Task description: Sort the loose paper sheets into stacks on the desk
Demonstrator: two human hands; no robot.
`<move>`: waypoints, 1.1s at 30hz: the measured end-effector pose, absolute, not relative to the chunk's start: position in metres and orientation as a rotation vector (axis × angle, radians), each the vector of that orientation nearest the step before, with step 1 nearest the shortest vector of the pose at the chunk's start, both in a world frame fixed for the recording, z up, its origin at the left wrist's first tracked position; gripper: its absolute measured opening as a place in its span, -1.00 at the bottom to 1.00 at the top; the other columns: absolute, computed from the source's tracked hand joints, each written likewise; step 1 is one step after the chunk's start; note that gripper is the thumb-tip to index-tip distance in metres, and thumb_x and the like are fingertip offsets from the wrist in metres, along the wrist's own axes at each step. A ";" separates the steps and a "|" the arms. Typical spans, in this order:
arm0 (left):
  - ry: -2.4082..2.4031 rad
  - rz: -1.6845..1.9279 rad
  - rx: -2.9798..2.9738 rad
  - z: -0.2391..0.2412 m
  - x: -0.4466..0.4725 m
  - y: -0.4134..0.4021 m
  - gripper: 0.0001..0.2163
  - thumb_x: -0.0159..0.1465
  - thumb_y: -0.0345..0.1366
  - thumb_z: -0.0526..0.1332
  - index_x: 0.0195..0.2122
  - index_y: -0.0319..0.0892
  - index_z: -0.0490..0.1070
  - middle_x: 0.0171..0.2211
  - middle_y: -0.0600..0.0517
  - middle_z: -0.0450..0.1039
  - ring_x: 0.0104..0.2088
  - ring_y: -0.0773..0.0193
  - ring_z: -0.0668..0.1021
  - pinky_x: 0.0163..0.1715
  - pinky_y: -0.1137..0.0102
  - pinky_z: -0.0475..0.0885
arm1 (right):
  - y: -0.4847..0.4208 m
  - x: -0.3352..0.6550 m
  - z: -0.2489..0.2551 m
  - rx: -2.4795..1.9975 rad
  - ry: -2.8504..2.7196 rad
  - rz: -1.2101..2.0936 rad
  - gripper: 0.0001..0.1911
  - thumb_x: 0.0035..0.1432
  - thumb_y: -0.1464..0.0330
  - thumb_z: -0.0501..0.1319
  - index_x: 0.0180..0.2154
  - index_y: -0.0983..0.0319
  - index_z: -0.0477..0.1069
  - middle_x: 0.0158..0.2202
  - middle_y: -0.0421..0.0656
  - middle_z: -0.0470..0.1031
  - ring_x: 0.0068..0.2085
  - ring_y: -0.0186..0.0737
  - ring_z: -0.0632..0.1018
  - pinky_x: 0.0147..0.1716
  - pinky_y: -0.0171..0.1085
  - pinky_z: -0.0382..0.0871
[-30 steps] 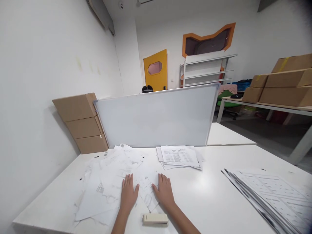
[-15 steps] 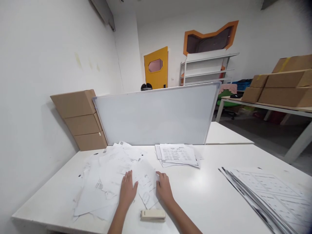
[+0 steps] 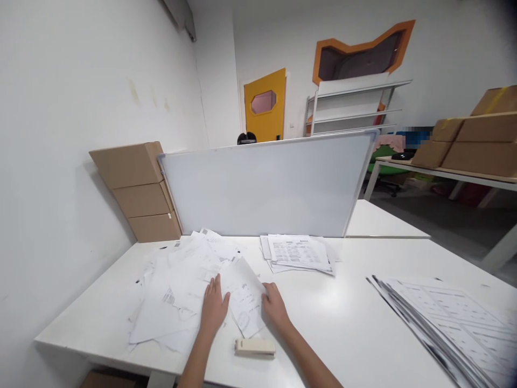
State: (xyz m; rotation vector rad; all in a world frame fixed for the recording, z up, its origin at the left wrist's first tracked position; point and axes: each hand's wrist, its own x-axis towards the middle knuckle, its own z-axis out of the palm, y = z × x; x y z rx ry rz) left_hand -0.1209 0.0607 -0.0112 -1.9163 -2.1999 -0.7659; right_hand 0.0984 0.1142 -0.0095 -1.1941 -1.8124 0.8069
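My left hand [image 3: 213,307] lies flat with fingers stretched on a loose heap of white printed papers [image 3: 181,285] on the white table [image 3: 343,334]. My right hand [image 3: 274,305] grips the right edge of one sheet [image 3: 244,296], fingers curled on it, and the sheet's far end is lifted off the heap. A cream stapler [image 3: 255,346] lies on the table just in front of both wrists.
A neater stack of printed sheets [image 3: 299,252] lies behind the hands. A fanned pile of sheets [image 3: 448,318] covers the right. A whiteboard [image 3: 266,186] stands along the table's back edge, cardboard boxes [image 3: 139,188] at the left wall. A person's head [image 3: 246,138] shows behind the board.
My right hand went from lying flat on the papers to gripping one sheet's edge, and that sheet has risen at its far end. The left hand stayed flat.
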 end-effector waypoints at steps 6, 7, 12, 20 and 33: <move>-2.221 -0.794 -1.937 -0.009 -0.120 0.060 -0.44 0.31 -0.14 -0.07 0.28 -0.31 -0.09 0.26 -0.23 0.13 0.29 0.01 0.13 0.21 0.06 0.13 | 0.114 0.099 -0.008 -1.204 -1.785 0.851 -0.70 0.05 0.39 -0.06 -0.19 0.24 0.33 -0.18 -0.04 0.39 -0.11 -0.11 0.44 -0.07 -0.19 0.30; -2.227 -0.803 -1.942 -0.008 -0.120 0.060 -0.43 0.31 -0.14 -0.07 0.28 -0.33 -0.09 0.25 -0.24 0.13 0.29 0.00 0.13 0.21 0.05 0.13 | 0.114 0.100 -0.008 -1.209 -1.779 0.867 -0.70 0.05 0.39 -0.06 -0.19 0.23 0.33 -0.19 -0.05 0.42 -0.12 -0.11 0.45 -0.09 -0.20 0.30; -2.229 -0.894 -1.960 -0.006 -0.120 0.061 -0.43 0.31 -0.14 -0.06 0.29 -0.26 -0.11 0.25 -0.21 0.14 0.29 0.00 0.13 0.21 0.01 0.12 | 0.114 0.103 -0.005 -1.217 -1.740 0.951 -0.69 0.04 0.36 -0.04 -0.18 0.20 0.34 -0.26 -0.12 0.49 -0.21 -0.11 0.49 -0.20 -0.21 0.30; -2.256 -1.130 -1.979 0.001 -0.117 0.060 -0.41 0.28 -0.10 0.00 0.27 -0.27 -0.04 0.30 -0.23 0.02 0.32 0.03 0.04 0.26 -0.01 0.01 | 0.120 0.103 -0.006 -1.110 -1.557 1.091 -0.68 0.00 0.33 0.01 -0.18 0.20 0.37 -0.18 -0.10 0.53 -0.14 -0.08 0.50 -0.12 -0.18 0.32; -2.479 -1.960 -1.702 0.020 -0.117 0.052 -0.38 0.28 0.07 -0.03 0.28 -0.09 -0.11 0.26 -0.11 0.14 0.23 0.16 0.26 0.22 0.21 0.16 | 0.124 0.102 -0.005 -0.833 -1.666 1.283 -0.53 -0.03 0.28 0.17 -0.02 0.21 0.36 0.00 -0.06 0.49 0.02 -0.01 0.46 0.07 -0.07 0.27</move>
